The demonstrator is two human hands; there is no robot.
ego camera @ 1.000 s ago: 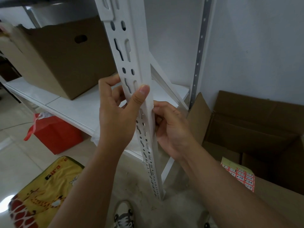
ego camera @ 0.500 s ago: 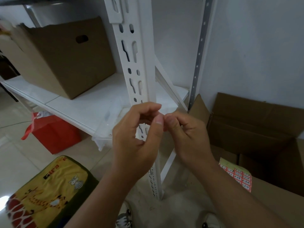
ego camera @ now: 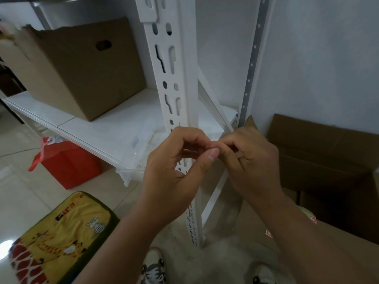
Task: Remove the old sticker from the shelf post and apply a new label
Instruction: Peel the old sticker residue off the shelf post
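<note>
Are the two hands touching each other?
Touching. The head view shows the left hand thumb tip pressed against the right hand fingertips in front of the white slotted metal shelf post.

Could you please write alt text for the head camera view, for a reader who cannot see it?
Two bare hands, left hand and right hand, meet fingertip to fingertip in front of a white slotted metal shelf post; anything pinched between them is hidden. A brown cardboard box sits on the white shelf board behind.

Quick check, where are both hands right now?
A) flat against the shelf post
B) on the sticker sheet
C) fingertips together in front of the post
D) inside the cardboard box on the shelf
C: the left hand and right hand meet fingertip to fingertip in front of the shelf post, apparently pinching something tiny.
</note>
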